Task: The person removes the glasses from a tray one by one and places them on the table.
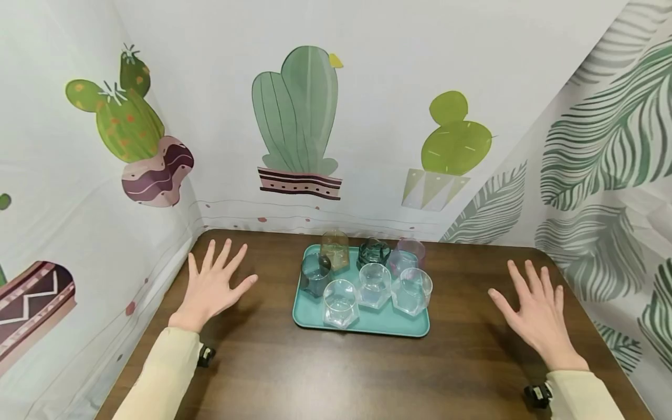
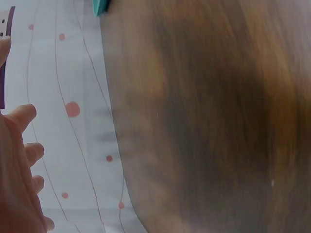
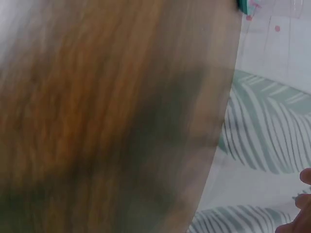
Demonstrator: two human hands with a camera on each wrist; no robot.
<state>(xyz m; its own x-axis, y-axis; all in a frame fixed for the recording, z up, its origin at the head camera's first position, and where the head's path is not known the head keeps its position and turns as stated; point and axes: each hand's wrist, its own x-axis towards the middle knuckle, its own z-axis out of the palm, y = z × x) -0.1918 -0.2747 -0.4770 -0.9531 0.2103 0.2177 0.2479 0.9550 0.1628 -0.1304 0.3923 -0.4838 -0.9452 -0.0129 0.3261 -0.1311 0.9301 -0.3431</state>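
Note:
Both hands are held out over the table with nothing in them. My left hand (image 1: 210,289) lies left of a teal tray (image 1: 307,310), fingers spread and thumb toward the tray. On the other side, my right hand (image 1: 541,318) has its fingers spread too, apart from the tray. Several drinking glasses crowd the tray. Along the back are an amber glass (image 1: 335,249), a dark green glass (image 1: 374,254) and a pinkish glass (image 1: 412,252). A smoky blue glass (image 1: 315,279) stands at the left. Three clear glasses (image 1: 340,303) with angular bases are toward the front and right.
The brown wooden table (image 1: 341,373) ends at a white cloth backdrop (image 1: 378,116) printed with cacti and leaves, which rises behind it and at both sides. A small dark device sits at the left wrist (image 1: 206,356) and another at the right wrist (image 1: 538,395).

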